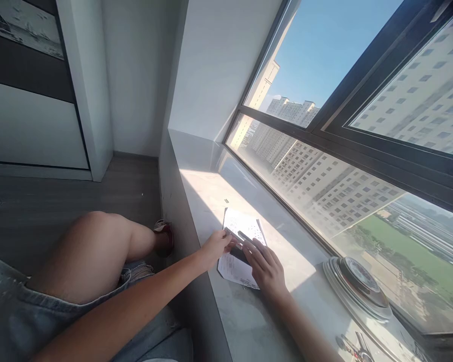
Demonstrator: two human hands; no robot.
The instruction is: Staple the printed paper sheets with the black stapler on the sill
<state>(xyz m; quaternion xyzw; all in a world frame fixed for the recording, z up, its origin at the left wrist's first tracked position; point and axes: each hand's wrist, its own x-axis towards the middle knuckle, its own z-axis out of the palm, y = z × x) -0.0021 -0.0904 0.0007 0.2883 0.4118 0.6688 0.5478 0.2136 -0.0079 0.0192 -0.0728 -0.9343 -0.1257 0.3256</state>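
Note:
On the sunlit windowsill lie sheets of paper (241,274) with rows of writing. Above them, both of my hands are at a slim grey-and-black item (240,254) with narrow bar-like parts; its exact kind does not show. My left hand (214,250) pinches its near-left end between thumb and fingers. From the other side my right hand (267,266) lies along it, fingers close together and bent over its right part. The fingers partly hide the item, and my right hand covers the right edge of the paper.
To the right, a stack of round lids or plates (357,286) stands by the window, with scissors (362,347) and small metal things before it. The pale sill (241,311) runs along a dark window frame (287,128). My bent leg (86,251) is left of the sill.

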